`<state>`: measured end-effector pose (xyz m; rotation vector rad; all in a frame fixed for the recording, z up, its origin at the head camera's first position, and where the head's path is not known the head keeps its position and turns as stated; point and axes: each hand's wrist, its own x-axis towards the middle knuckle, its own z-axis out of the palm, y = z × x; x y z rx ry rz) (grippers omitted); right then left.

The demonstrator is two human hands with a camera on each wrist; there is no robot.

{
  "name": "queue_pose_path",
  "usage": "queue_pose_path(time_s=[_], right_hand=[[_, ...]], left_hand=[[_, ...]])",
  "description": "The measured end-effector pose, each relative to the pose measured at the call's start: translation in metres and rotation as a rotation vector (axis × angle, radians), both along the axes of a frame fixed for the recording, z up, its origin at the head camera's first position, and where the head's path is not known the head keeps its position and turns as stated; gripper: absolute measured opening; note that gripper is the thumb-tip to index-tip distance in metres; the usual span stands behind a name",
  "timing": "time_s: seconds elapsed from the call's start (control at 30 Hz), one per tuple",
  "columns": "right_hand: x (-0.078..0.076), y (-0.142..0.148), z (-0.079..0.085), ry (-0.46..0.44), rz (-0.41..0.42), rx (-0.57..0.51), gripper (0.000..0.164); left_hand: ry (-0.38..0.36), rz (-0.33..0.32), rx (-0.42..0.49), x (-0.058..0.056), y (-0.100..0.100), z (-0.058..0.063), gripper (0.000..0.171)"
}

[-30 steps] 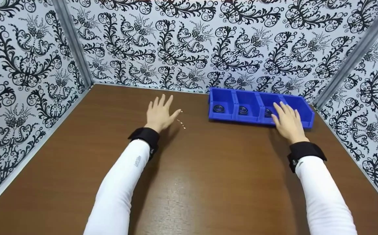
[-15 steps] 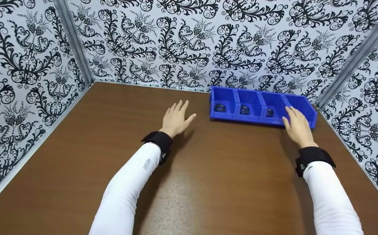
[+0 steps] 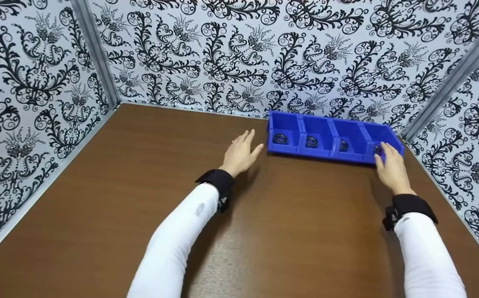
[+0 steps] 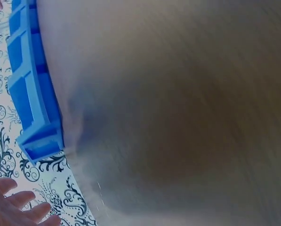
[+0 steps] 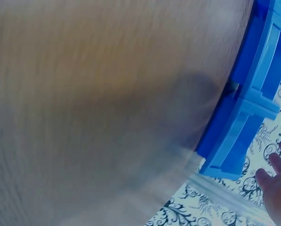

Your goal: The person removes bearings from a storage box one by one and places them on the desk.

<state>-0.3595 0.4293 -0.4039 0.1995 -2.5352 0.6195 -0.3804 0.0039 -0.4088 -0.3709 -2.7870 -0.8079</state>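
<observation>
A blue divided bin (image 3: 320, 155) stands at the back right of the table, with a dark ring-shaped bearing in each compartment. The leftmost bearing (image 3: 280, 138) lies low behind the front lip, and the rightmost bearing (image 3: 377, 150) shows just beside my right fingertips. My right hand (image 3: 392, 169) hovers in front of the rightmost compartment, fingers extended and holding nothing; in the right wrist view the right hand (image 5: 279, 190) is apart from the bin. My left hand (image 3: 239, 154) is over the table left of the bin, fingers spread, nothing in it. The left wrist view shows the left palm (image 4: 13, 207) bare.
The brown wooden table (image 3: 297, 215) runs up to a patterned back wall (image 3: 231, 54), with side walls at left and right. Grey metal posts (image 3: 94, 54) stand at the corners. The bin sits close to the back wall and right corner.
My left hand has moved right, toward the bin. The right hand has shifted right and slightly nearer, from the third compartment to the rightmost one, uncovering the bearings there.
</observation>
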Motion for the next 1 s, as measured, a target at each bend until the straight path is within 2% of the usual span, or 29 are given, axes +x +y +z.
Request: queue_pose_path(time_s=[0.23,0.43,0.53,0.7,0.8,1.0], right_hand=[[0.002,0.021,-0.004,-0.047,-0.067,-0.067,0.05],[-0.001,0.038,-0.005,-0.054,-0.116,-0.138,0.054],[0.0,0.046,-0.006,-0.1,-0.141,-0.152,0.056],[0.003,0.061,-0.008,-0.181,-0.148,-0.152,0.059],[0.002,0.066,-0.008,-0.198,-0.144,-0.142,0.059],[-0.002,0.074,-0.012,-0.241,-0.129,-0.126,0.061]], left_hand=[[-0.07,-0.006,0.092,0.001,0.015,-0.001,0.059],[-0.089,0.013,0.147,-0.004,0.025,-0.002,0.056],[-0.09,0.021,0.165,-0.007,0.03,-0.003,0.056],[-0.084,0.036,0.182,-0.009,0.039,-0.005,0.056],[-0.082,0.034,0.19,-0.011,0.043,-0.007,0.057],[-0.133,0.038,0.229,-0.012,0.049,-0.01,0.057]])
